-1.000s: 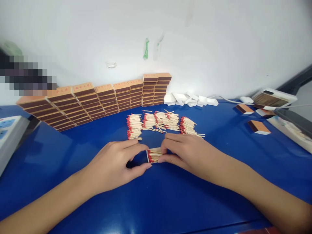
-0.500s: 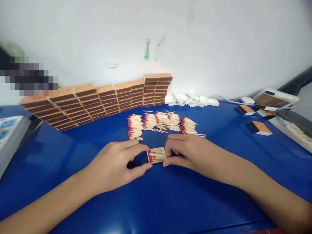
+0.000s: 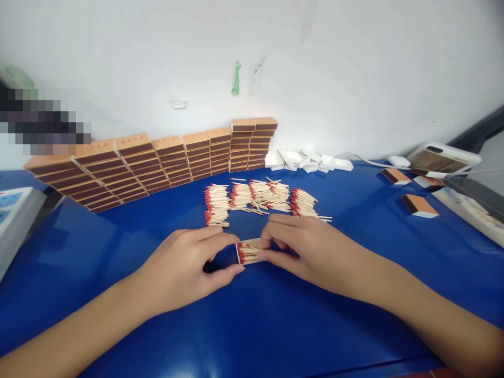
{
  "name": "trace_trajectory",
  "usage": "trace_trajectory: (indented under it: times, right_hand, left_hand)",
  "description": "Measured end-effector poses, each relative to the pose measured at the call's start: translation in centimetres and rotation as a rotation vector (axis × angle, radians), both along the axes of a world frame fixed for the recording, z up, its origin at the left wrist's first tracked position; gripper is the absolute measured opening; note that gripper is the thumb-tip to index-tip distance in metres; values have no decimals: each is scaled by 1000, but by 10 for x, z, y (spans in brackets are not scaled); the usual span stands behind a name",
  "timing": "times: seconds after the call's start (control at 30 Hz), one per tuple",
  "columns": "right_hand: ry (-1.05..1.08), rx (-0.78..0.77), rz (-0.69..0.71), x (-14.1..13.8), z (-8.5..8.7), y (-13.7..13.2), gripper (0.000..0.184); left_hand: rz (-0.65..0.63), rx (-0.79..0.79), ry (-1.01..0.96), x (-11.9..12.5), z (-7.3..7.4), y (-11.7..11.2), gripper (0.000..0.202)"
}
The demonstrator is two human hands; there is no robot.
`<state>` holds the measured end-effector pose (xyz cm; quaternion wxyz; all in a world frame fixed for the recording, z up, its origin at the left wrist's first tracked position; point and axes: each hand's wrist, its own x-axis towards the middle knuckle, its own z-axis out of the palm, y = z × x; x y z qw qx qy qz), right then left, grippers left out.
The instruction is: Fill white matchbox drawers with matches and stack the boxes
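Blue tabletop (image 3: 252, 325), centre of frame: open cardboard tray (image 3: 238, 252) lying flat, packed with red-tipped matches (image 3: 248, 252), heads toward frame left. From lower left, left hand (image 3: 185, 268) clamped on the tray's left end: forefinger at the upper corner, thumb at the lower corner, other fingers curled on the surface. From lower right, right hand (image 3: 305, 247) pinched on the tray's right end: forefinger over the far edge, thumb along the near edge. Right part of the tray hidden under those fingers.

Just above the hands: loose matches (image 3: 260, 198) in several bundles, heads mostly left, a few strays lying crosswise. Upper left to centre, against the white wall (image 3: 354, 68): row of stacked orange-brown matchboxes (image 3: 157, 160), stacks side by side. Right of that row: heap of empty white trays (image 3: 307, 159). Right side of frame: a few single boxes (image 3: 419, 206), well apart from the hands, plus a white cased device (image 3: 444, 156) and a cable (image 3: 366, 161). Left edge: corner of a white box (image 3: 16, 220), print unreadable. Pixelated patch upper left, nothing to tell there.
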<state>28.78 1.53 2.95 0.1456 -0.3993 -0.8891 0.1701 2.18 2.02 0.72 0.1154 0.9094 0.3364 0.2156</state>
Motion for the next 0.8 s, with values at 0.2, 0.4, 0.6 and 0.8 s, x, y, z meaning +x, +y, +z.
trace_trajectory:
  times: [0.2, 0.4, 0.6, 0.8]
  right_hand:
    - [12, 85, -14, -3, -4, 0, 4]
    - [-26, 98, -11, -5, -8, 1, 15]
    - [-87, 94, -8, -5, -5, 0, 15]
    - [-128, 87, 1, -5, -5, 2, 11]
  left_hand:
    - [-5, 12, -4, 0, 0, -1, 24]
    - [3, 5, -6, -1, 0, -1, 25]
    - [-2, 1, 2, -1, 0, 0, 25]
    - [-5, 6, -2, -1, -1, 0, 24]
